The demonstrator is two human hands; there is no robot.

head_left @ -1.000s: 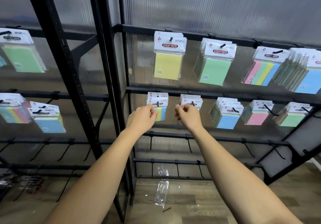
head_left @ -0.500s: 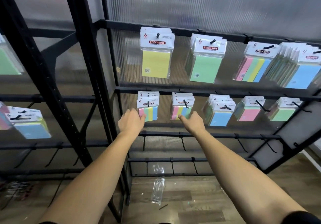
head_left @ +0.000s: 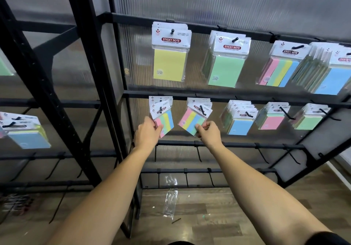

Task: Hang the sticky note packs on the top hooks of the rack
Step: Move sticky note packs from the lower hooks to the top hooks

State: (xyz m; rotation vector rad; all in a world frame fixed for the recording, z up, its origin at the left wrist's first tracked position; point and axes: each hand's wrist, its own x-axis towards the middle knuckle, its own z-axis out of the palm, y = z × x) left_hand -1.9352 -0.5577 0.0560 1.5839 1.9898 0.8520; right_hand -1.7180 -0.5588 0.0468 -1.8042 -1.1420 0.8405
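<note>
Top hooks crowded, lower rails open.

Black metal rack (head_left: 209, 94): the five top-row hooks all carry packs, from the yellow sticky note pack (head_left: 169, 62) and the green sticky note pack (head_left: 226, 68) to the striped pack (head_left: 275, 71) and the blue stack (head_left: 330, 77) crowding the right end. Clear gaps between yellow and green, and green and striped. The second row is packed along its length; the left hand (head_left: 147, 135) and right hand (head_left: 209, 132) sit at its two leftmost stacks. The bare black hooks (head_left: 198, 153) on the two lower rails leave open passage. The thick black upright post (head_left: 89, 73) blocks reach to the left.
</note>
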